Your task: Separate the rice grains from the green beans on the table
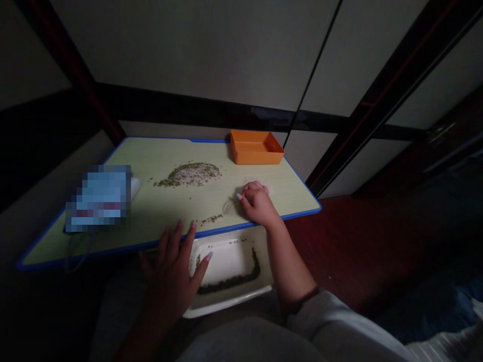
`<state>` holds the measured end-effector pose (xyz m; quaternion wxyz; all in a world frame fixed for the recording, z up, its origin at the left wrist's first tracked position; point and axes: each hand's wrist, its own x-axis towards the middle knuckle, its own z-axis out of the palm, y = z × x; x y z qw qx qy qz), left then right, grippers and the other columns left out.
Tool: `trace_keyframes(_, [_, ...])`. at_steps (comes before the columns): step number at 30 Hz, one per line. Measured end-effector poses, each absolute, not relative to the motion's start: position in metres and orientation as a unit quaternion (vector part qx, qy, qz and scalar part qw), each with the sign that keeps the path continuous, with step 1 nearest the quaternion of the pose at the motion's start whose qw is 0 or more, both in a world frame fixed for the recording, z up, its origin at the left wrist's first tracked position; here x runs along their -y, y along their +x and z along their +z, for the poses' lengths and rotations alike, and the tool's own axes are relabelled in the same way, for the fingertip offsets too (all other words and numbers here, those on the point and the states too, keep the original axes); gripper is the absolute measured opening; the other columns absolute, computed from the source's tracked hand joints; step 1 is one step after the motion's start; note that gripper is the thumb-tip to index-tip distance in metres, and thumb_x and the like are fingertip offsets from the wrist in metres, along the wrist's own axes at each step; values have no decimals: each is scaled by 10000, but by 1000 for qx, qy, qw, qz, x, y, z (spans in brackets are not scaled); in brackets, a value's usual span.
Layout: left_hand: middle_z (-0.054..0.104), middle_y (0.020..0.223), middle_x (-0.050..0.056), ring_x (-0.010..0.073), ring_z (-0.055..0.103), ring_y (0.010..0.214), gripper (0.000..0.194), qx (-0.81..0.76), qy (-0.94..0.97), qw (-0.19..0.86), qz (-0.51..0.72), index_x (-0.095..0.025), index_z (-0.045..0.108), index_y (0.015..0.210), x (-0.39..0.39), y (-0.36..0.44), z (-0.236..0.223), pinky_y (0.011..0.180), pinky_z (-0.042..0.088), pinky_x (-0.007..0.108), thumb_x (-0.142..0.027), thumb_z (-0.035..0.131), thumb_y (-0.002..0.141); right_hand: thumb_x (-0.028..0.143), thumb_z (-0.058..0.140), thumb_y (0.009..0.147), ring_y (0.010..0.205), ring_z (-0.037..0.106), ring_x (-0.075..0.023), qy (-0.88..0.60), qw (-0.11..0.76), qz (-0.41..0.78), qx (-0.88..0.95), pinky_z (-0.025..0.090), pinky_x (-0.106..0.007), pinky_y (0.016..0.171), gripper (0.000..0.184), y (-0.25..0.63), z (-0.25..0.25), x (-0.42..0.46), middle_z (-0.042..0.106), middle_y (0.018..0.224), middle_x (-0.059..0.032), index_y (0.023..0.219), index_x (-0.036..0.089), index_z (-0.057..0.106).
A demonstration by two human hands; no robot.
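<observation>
My right hand (257,202) rests on the pale table (158,211) near its front edge, fingers curled together and pressed onto the surface beside a small patch of white grains (258,182). A few green beans (211,219) lie just left of it. My left hand (174,271) is open with fingers spread, holding the left rim of a white tray (230,296) below the table's front edge. A curved line of green beans lies in that tray. A pile of mixed green beans and white grains (190,174) sits in the table's middle.
An orange box (255,147) stands at the table's far right corner. A blurred-out object (98,198) lies on the left side. The table has a blue edge (94,251). A wall with dark beams is behind, dark floor to the right.
</observation>
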<state>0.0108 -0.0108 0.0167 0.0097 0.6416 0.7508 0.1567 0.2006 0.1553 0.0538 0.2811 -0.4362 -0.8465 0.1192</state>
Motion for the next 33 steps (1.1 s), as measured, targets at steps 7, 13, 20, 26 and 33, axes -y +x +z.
trace_keyframes(7, [240, 1637, 135, 337, 138, 1530, 612, -752, 639, 22, 160, -248, 264, 1532, 11, 11, 17, 1146, 126, 740, -471, 296, 962, 240, 505, 939, 1003, 519, -218, -439, 289, 114, 843, 329, -387, 897, 244, 198, 54, -155, 643, 963, -80, 748, 180, 644])
trace_keyframes(13, [256, 1631, 129, 330, 139, 1528, 611, -753, 636, 30, 167, -250, 269, 1530, 11, 12, 19, 1150, 107, 738, -473, 292, 962, 248, 498, 948, 991, 514, -218, -434, 292, 113, 844, 342, -384, 892, 250, 195, 53, -156, 639, 950, -80, 750, 183, 637])
trace_keyframes(20, [243, 1634, 135, 337, 130, 1529, 613, -752, 637, 33, 166, -256, 258, 1534, 11, 11, 17, 1144, 106, 744, -469, 295, 961, 229, 488, 938, 966, 508, -208, -431, 307, 130, 839, 351, -380, 905, 249, 197, 52, -159, 626, 933, -73, 721, 192, 605])
trace_keyframes(26, [238, 1637, 134, 329, 131, 1531, 613, -756, 635, 27, 158, -246, 266, 1531, 10, 12, 17, 1150, 117, 734, -476, 280, 963, 249, 481, 944, 961, 511, -207, -419, 311, 128, 843, 351, -369, 888, 253, 198, 50, -159, 626, 919, -70, 732, 193, 606])
trace_keyframes(33, [250, 1633, 127, 323, 133, 1531, 616, -757, 633, 25, 158, -259, 263, 1532, 10, 11, 16, 1159, 113, 718, -470, 303, 955, 245, 482, 943, 967, 512, -213, -427, 299, 123, 845, 345, -378, 896, 254, 197, 50, -160, 627, 926, -75, 748, 190, 635])
